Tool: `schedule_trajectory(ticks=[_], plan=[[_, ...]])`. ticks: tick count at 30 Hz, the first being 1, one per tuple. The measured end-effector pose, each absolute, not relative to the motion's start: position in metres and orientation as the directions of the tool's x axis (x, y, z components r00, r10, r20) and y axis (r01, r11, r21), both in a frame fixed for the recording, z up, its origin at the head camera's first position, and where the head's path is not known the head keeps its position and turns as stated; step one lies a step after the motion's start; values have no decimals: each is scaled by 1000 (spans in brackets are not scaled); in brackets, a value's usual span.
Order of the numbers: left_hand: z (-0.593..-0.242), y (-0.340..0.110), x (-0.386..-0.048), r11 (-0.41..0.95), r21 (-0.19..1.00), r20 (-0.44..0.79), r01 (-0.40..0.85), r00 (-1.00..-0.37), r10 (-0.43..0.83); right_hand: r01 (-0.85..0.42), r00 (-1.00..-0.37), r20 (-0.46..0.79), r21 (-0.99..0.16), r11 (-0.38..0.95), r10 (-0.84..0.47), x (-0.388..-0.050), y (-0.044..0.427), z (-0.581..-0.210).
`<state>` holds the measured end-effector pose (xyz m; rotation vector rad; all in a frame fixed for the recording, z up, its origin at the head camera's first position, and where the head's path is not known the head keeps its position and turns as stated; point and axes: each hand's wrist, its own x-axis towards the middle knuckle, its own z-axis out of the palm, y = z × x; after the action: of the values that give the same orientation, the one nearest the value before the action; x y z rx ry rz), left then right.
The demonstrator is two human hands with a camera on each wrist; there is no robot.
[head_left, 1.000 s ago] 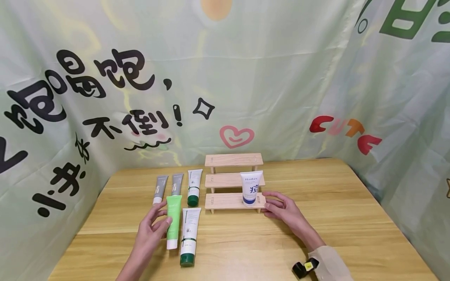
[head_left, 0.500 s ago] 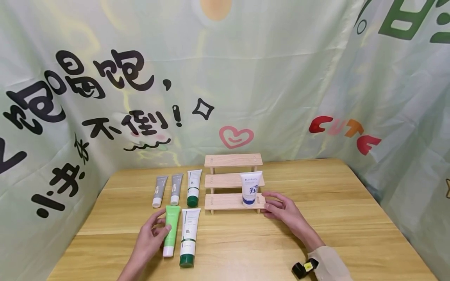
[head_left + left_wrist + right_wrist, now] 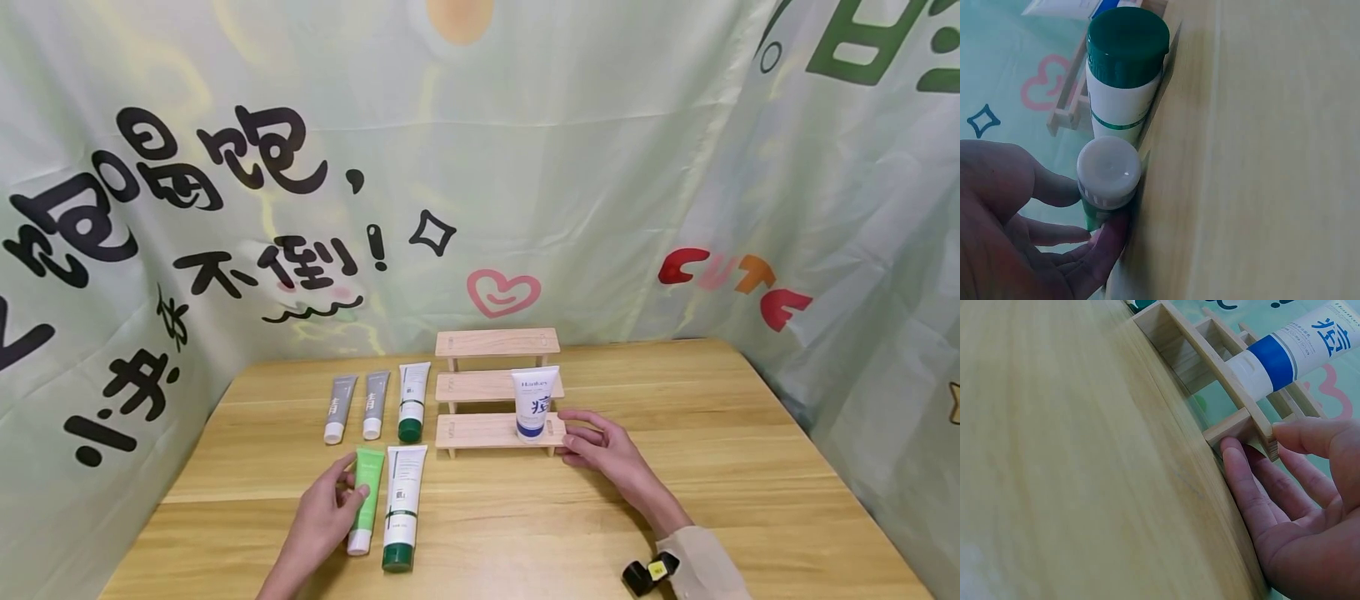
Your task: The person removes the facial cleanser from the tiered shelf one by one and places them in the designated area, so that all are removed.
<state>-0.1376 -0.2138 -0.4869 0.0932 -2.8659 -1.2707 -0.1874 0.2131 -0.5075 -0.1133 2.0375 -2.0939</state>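
Observation:
In the head view my left hand point(image 3: 322, 508) holds a light green squeeze tube point(image 3: 365, 500) with a white cap, thumb on one side and fingers on the other. The tube lies at the tabletop, cap toward me, just left of a white squeeze tube point(image 3: 405, 500) with a green cap. The left wrist view shows the tube's white cap point(image 3: 1109, 169) between thumb and fingers. My right hand point(image 3: 607, 450) grips the right end of a three-step wooden display stand point(image 3: 472, 429), thumb at the board's end and fingers by the leg. A white-and-blue tube point(image 3: 535, 400) stands cap-down on the lowest step.
Behind the green tube lie two grey tubes point(image 3: 341, 408) and another white tube with a green cap point(image 3: 413, 400), left of the stand. A small black object with a yellow label point(image 3: 652, 572) is at my right sleeve point(image 3: 705, 562). A printed curtain point(image 3: 600, 167) backs the wooden table point(image 3: 712, 467).
My left hand has brought the green tube down and toward me, uncovering the grey tubes' caps, and it now lies lower beside the white tube. The right hand and stand have stayed put.

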Motion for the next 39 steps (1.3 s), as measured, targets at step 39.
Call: schedule_trajectory(ticks=[39], plan=[[-461, -189, -148, 547, 813, 259, 200, -965, -32, 94, -975, -87, -995, -26, -204, -188, 213, -508]])
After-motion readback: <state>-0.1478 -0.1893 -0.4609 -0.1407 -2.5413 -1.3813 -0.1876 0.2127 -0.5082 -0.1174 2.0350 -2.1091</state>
